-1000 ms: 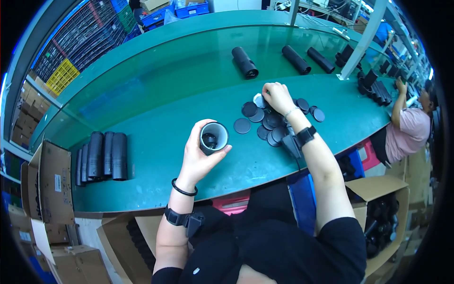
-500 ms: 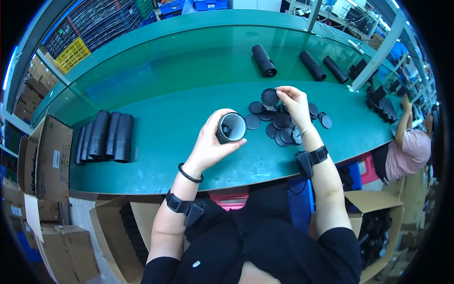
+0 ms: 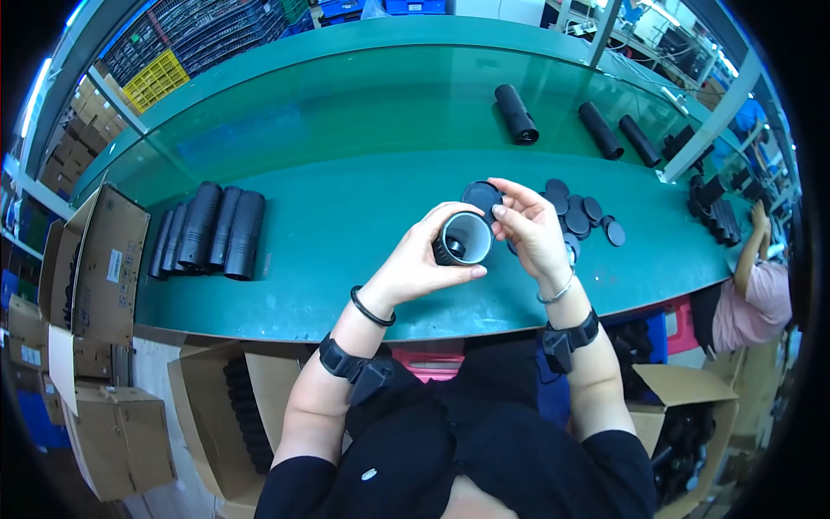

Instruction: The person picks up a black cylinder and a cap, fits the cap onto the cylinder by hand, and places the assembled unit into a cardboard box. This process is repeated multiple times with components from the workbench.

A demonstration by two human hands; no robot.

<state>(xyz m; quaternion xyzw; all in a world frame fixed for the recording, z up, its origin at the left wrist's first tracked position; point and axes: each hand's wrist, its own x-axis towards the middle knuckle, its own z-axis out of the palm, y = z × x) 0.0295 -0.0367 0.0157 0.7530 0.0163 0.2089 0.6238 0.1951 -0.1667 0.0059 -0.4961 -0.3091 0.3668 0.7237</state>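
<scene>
My left hand [image 3: 424,261] is wrapped round a black tube [image 3: 464,239], its open end facing up toward me. The tube's inner wall looks pale grey, and a small dark part shows inside. Between the thumb and fingers of my right hand [image 3: 529,227] is a round black cap [image 3: 482,199], held close to the tube's rim at its far side. Cap and rim overlap in the picture; whether they touch I cannot tell. Beyond my right hand lies a loose pile of black caps [image 3: 577,216], partly hidden by that hand.
Several ribbed black tubes [image 3: 201,227] lie side by side at the left, near an open carton [image 3: 111,268]. More black tubes [image 3: 516,114] lie on the green surface at the back. Open cartons [image 3: 203,415] stand below the table edge. A co-worker [image 3: 750,303] sits at the far right.
My right hand has brought the cap from above the pile leftward to the tube's rim. My left hand still holds the tube. The whole view has shifted slightly.
</scene>
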